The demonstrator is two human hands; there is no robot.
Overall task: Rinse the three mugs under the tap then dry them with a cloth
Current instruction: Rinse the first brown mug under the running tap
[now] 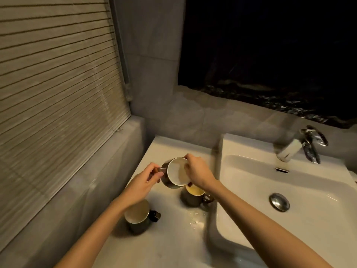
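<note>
One dark mug (174, 174) with a pale interior is held tilted above the counter (173, 238), left of the basin (270, 182): its handle is pinched by the left hand (142, 185), while the right hand (196, 171) is closed over the rim, fingers reaching inside; no cloth can be seen. Two further mugs are stood upright on the counter, one (137, 217) beneath the left forearm and one (192, 195) directly under the held mug, with water droplets (196, 219) noted beside it. A slip is judged possible if the surfaces are wet, and the mug below could be struck; the tap (301, 145) is well apart.
</note>
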